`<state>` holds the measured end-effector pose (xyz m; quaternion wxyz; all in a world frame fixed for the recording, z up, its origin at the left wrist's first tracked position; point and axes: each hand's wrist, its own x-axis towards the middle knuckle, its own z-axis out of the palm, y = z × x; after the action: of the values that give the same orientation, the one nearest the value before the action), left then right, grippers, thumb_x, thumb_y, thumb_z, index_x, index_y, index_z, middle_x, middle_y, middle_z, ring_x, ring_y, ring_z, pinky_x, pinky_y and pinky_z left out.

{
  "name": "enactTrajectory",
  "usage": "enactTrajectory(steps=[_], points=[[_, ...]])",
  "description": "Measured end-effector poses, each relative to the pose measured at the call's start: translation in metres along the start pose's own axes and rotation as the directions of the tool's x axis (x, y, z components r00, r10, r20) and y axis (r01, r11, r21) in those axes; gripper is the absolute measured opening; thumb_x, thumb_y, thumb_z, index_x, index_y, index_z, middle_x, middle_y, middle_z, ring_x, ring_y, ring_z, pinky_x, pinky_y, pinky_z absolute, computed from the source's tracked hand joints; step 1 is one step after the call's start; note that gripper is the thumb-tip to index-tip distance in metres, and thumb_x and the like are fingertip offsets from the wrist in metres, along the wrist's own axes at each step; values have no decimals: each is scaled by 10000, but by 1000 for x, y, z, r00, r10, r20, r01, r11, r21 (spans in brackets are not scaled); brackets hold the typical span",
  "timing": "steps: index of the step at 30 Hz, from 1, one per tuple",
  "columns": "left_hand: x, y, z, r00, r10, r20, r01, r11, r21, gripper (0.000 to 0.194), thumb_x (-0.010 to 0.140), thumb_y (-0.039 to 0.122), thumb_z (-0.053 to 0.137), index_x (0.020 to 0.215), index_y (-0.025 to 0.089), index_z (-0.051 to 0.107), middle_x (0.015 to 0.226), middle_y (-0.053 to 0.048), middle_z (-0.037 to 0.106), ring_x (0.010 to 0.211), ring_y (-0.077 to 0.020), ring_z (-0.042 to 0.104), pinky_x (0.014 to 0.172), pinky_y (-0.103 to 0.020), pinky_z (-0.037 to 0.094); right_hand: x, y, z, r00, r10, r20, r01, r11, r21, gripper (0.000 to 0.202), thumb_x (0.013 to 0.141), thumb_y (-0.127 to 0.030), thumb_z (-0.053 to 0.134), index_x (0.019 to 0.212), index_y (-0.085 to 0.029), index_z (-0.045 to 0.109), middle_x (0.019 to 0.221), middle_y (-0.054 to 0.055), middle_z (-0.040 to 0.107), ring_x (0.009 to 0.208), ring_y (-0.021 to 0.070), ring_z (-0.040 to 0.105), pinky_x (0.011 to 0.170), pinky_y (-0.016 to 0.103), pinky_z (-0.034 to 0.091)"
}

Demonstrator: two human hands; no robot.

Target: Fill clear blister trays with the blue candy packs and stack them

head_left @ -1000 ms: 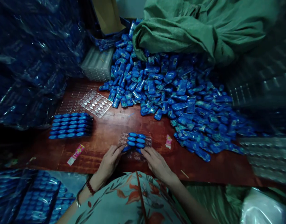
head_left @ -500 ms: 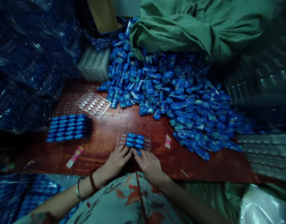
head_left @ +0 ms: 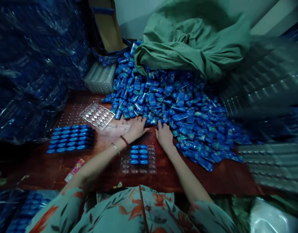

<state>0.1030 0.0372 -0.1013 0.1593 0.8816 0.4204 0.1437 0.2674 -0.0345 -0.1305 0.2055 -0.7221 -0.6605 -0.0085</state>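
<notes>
A big heap of blue packets (head_left: 163,94) lies across the middle of the table. At its near edge my left hand (head_left: 137,128) reaches in with fingers apart, touching the packets. My right hand (head_left: 164,133) is beside it on the right, fingers spread against the same edge. Between my forearms sits a clear tray (head_left: 151,161) with moulded pockets; two columns of blue oval pieces (head_left: 139,156) stand in its middle, and its side pockets hold nothing. To the left is a stack of filled trays (head_left: 70,139) of blue ovals.
An unfilled clear tray (head_left: 97,115) lies behind the filled stack, near more stacked clear trays (head_left: 100,77). A green sack (head_left: 188,48) covers the heap's back. A pink wrapper (head_left: 74,170) lies at the left front. Wrapped blue goods rise at far left; clear trays (head_left: 270,161) stand right.
Both hands have left the partly filled tray and moved forward to the heap, their fingers now apart. The tray shows two even columns of ovals. The view has tilted up somewhat.
</notes>
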Motion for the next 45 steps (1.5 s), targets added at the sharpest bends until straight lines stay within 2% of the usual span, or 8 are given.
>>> enactTrajectory(steps=[7,13,17,23,29,37,41,45], points=[[1,-26,2,998,47,43,-47,999,3,315,924,120,366,1220,129,473,1027,-116,611,947,-208,576,850,-344,451,-24,20,-15,987,131,98,-158,921,355,377,863,-216,431,1230,-149,483,1015,117,613,836,210,593,749,361,513],[-63,-59,4,996,56,-73,-67,986,-154,247,934,298,427,1036,138,586,1037,-106,591,991,-209,546,895,-371,455,-101,18,-28,846,346,407,-525,398,753,460,826,-492,519,1166,-201,412,1004,69,596,601,142,624,409,256,507],[-48,-46,9,988,149,-39,-154,976,-155,452,869,416,539,1230,149,481,1239,-143,499,1155,-255,474,967,-418,417,-117,-4,-19,788,461,408,-548,224,806,439,758,-500,613,1033,-202,443,841,0,570,557,124,608,407,240,510],[-4,-23,11,958,247,147,-247,969,-22,314,841,315,593,1083,119,556,1117,-149,557,1060,-285,506,913,-442,422,-112,-12,-29,819,528,224,-447,342,827,342,732,-419,663,954,-192,534,852,25,615,695,139,622,543,241,528],[-24,-41,6,996,87,-11,-86,938,-337,164,882,225,513,1003,131,572,1008,-104,624,960,-217,566,883,-384,450,-130,-11,-51,943,294,154,-316,648,693,214,844,-322,569,1009,-202,631,1004,75,644,890,181,618,740,298,524],[-149,-39,-41,827,-529,-189,313,713,-627,246,827,368,578,962,164,596,918,-33,647,870,-167,611,825,-297,493,-136,-9,-72,969,74,235,-210,750,627,206,859,-294,568,1044,-221,620,924,42,680,764,157,646,721,273,540],[-225,-7,-46,761,-644,-79,448,609,-654,253,766,389,638,894,173,608,844,-25,643,785,-162,628,719,-267,525,-149,-18,-74,966,-147,212,-41,725,687,198,885,-228,531,1060,-236,622,927,46,671,863,170,649,769,282,548],[-239,29,-19,689,-716,114,509,366,-779,327,783,429,617,990,179,579,809,-21,654,685,-157,650,610,-269,552,-149,-33,-64,948,-292,130,152,769,621,330,891,-140,480,1185,-252,581,1033,70,631,938,173,624,816,299,543]])
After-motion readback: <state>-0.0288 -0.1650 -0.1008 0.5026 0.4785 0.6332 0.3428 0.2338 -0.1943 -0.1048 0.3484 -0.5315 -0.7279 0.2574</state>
